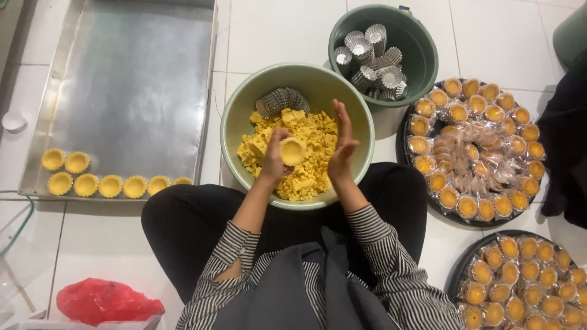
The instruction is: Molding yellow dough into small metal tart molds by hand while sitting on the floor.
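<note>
From the head camera, looking straight down at a person seated on a white tiled floor point(281, 30), the left hand point(273, 157) is curled around a small yellow tart shell point(292, 150), thumb and fingers pinching its rim and wall, held just above the pale green bowl point(237, 125) in front of the knees. The right hand point(341, 146) stands edge-on at three o'clock of the shell, fingers straight and close together, palm facing it, near but apart from it and holding nothing. Under both hands the bowl holds crumbly yellow dough point(306, 168), with a fanned stack of fluted metal moulds point(281, 99) at twelve o'clock inside it. At one o'clock of the bowl a dark green tub point(422, 67) holds more loose fluted moulds point(373, 61). At nine to ten o'clock a steel baking tray point(122, 79) carries formed shells point(98, 178) along its near edge. At three and five o'clock, two round dark trays point(402, 146) hold wrapped filled tarts point(471, 146). A red plastic bag point(104, 300) lies at seven o'clock. To do the shaping well, I judge the shell wants even, light pressure all round, turned in the fingers so the wall stays uniform and does not crack.
</note>
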